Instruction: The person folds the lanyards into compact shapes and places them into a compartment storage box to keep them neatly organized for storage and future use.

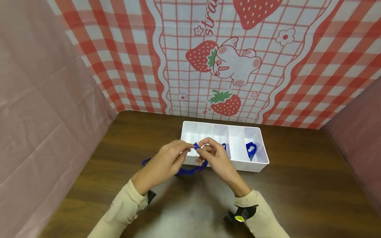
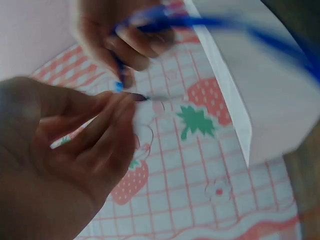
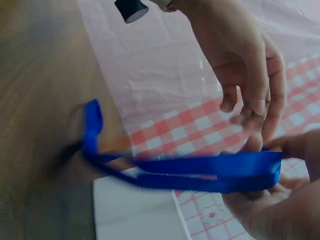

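Note:
Both hands meet over the front of a white divided tray (image 1: 247, 167) and hold a blue lanyard (image 1: 191, 170). In the head view, my left hand (image 1: 166, 160) pinches a small blue part of it between thumb and fingertips. My right hand (image 1: 218, 162) grips the same spot from the other side, fingers curled. The flat band (image 3: 210, 170) hangs from the right hand as a long folded loop in the right wrist view. At the left fingertips (image 2: 117, 100), a thin dark and silvery piece (image 2: 145, 97) shows blurred in the left wrist view.
Another bundled blue lanyard (image 1: 251, 150) lies in the tray's rightmost compartment. A further blue loop (image 1: 224, 146) shows in a middle compartment, partly behind the right hand. The tray stands on a brown wooden table (image 1: 303, 185), with a strawberry-print checked cloth (image 1: 175, 66) behind it.

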### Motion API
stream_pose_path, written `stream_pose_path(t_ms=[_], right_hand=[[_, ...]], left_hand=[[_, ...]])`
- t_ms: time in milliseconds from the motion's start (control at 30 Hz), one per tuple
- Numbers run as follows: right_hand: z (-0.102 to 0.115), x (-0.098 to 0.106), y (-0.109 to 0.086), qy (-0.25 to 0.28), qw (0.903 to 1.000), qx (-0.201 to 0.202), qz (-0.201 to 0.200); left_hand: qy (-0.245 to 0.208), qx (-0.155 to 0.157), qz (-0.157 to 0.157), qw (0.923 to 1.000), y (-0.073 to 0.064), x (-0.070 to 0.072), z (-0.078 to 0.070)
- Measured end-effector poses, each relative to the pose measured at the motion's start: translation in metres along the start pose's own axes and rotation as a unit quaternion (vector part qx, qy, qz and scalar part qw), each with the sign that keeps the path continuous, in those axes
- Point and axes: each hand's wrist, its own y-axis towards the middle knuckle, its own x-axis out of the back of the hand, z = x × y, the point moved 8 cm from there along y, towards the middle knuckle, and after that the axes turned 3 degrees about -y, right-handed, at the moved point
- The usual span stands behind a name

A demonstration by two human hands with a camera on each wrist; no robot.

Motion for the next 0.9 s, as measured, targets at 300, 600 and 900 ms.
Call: stream_pose_path(t_ms=[300, 600, 900], right_hand=[[0.017, -0.01, -0.006, -0.048, 0.9925, 0.051, 0.101], [0.019, 0.004, -0.012, -0.16, 0.9812, 0.048, 0.097], [0.013, 0.012, -0.02, -0.126, 0.9819, -0.007, 0.141]], left_hand=[[-0.059, 0.022, 0.047, 0.9969, -0.001, -0.006, 0.015], [-0.166, 0.034, 0.054, 0.984, -0.002, -0.003, 0.025], [-0.159, 0.038, 0.048, 0.9854, -0.003, 0.004, 0.026]])
